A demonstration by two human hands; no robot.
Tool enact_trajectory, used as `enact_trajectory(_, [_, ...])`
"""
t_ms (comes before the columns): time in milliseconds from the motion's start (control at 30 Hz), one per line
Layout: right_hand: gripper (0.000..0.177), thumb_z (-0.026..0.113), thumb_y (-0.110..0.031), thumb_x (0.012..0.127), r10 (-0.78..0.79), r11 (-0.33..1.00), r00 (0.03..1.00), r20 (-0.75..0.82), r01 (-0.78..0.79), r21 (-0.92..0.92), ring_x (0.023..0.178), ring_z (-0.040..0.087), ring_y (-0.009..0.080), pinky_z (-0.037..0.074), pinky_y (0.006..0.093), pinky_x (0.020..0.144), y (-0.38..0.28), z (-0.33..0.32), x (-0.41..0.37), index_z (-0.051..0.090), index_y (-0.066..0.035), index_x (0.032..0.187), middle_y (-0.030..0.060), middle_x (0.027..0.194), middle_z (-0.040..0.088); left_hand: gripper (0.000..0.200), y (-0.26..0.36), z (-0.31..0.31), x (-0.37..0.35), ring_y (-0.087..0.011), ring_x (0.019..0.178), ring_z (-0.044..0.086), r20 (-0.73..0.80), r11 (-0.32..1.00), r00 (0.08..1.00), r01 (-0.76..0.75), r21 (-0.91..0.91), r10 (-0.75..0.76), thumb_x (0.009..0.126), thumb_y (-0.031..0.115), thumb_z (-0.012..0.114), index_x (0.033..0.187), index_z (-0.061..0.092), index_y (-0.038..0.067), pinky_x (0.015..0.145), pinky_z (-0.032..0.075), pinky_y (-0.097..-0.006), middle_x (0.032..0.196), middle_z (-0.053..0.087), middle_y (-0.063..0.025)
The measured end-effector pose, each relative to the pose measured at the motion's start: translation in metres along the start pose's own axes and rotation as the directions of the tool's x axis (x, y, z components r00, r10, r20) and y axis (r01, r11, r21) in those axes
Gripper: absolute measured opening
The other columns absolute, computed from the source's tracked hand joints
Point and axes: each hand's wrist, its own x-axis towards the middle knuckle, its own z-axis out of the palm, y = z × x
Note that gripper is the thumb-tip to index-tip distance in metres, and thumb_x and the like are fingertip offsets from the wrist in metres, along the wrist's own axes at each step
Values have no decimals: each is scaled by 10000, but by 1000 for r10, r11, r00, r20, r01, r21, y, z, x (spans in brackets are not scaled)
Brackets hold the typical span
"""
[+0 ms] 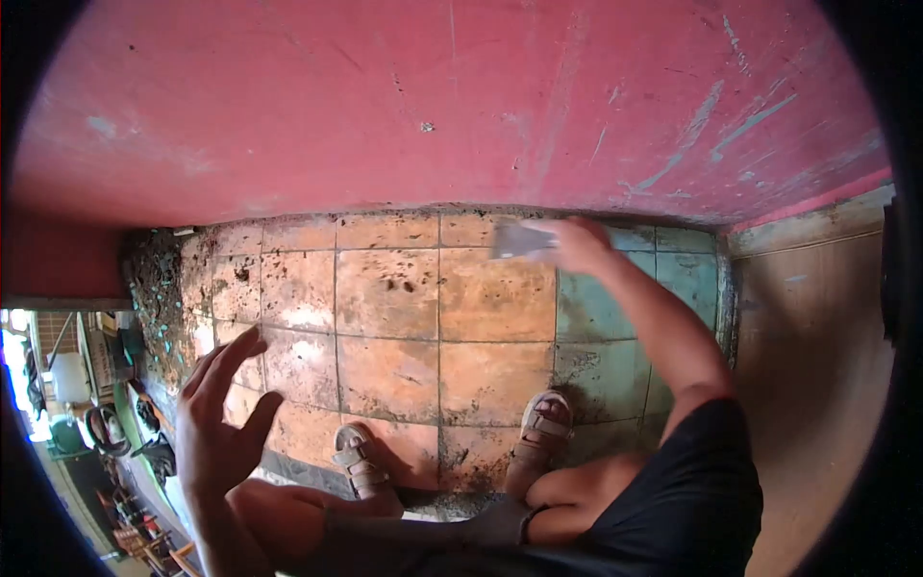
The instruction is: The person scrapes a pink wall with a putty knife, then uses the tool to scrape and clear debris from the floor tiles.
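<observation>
My right hand [583,246] grips a flat, wide-bladed scraper [520,240], slightly smeared by motion. Its blade points left over the orange tiles [495,288], close to the foot of the pink wall [433,115]. Dark crumbs of dirt [396,286] lie on the tiles to the left of the blade. At the lower left, my left hand [223,413] is raised with nothing in it, thumb apart from the fingers, in front of the tiled floor.
Green tiles [606,298] continue on the right, up to a brown panel [808,365]. A heap of dark debris [159,288] lies in the far left corner. My sandalled feet [363,462] stand at the near edge. Beyond the left side is clutter with a white container [69,377].
</observation>
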Motion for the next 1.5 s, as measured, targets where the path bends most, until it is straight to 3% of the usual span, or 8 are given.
enact_trajectory(200, [700, 846, -444, 848, 288, 884, 953, -96, -303, -356, 1226, 657, 362, 497, 487, 1070, 104, -40, -61, 603, -359, 1499, 161, 1241, 730, 759, -25, 10, -21, -306, 1152, 724, 141, 958, 955, 273, -88, -260, 773, 83, 851, 1483, 583, 58, 1036, 539, -444, 1206, 767, -139])
enact_trajectory(533, [631, 782, -493, 901, 63, 960, 989, 136, -23, -278, 1269, 642, 332, 479, 505, 1082, -41, 17, 63, 612, -326, 1485, 163, 1316, 710, 789, -3, 8, -10, -287, 1181, 705, 124, 977, 974, 199, -75, -189, 758, 67, 846, 1498, 572, 73, 1082, 506, -456, 1243, 755, -145])
enact_trajectory(733, [596, 763, -548, 896, 137, 922, 989, -55, -148, -358, 1216, 679, 355, 507, 488, 1063, 38, -10, 15, 665, -306, 1432, 105, 1286, 744, 802, -52, -14, -51, -298, 1151, 724, 83, 911, 927, 375, -172, -366, 741, 94, 864, 1487, 573, 30, 1054, 536, -441, 1200, 763, -149])
enact_trajectory(1067, [618, 693, -516, 964, 8, 935, 996, 94, 26, -353, 1206, 666, 365, 514, 509, 1023, -71, 47, 99, 588, -234, 1504, 146, 1260, 729, 792, -23, -20, -31, -305, 1163, 726, 139, 962, 969, 226, -156, -206, 755, 180, 887, 1463, 584, -4, 1071, 516, -444, 1239, 753, -176])
enact_trajectory(1100, [632, 718, -532, 941, -212, 915, 967, -139, 146, -376, 1136, 705, 374, 552, 502, 966, -38, 50, 89, 604, -241, 1491, 152, 1194, 758, 806, -28, -22, -37, -302, 1143, 731, 123, 973, 975, 200, -113, -186, 735, 165, 882, 1463, 583, -6, 1051, 528, -441, 1224, 758, -174])
enact_trajectory(1300, [599, 718, -546, 942, 166, 908, 984, 70, -125, -400, 1213, 670, 366, 520, 496, 1044, -25, 8, 47, 632, -267, 1465, 140, 1275, 730, 820, -45, -28, -67, -322, 1125, 740, 53, 937, 968, 251, -243, -245, 799, 366, 894, 1445, 584, -33, 1029, 541, -449, 1179, 765, -185])
enact_trajectory(1400, [624, 706, -535, 944, 45, 954, 998, 49, -29, -297, 1258, 640, 348, 491, 521, 1064, -58, 57, 82, 590, -262, 1494, 152, 1292, 710, 799, -30, -35, -55, -358, 1156, 732, 56, 976, 998, 13, -219, -1, 786, 355, 902, 1410, 600, -43, 1039, 536, -481, 1197, 759, -206])
enact_trajectory(1500, [588, 695, -560, 951, -61, 965, 998, -35, 50, -258, 1217, 661, 336, 504, 514, 1042, -86, 141, 171, 607, -264, 1451, 145, 1206, 728, 784, -3, -32, -47, -348, 1182, 723, 110, 958, 992, 94, -271, -66, 753, 286, 907, 1405, 607, -28, 1080, 520, -476, 1228, 756, -196])
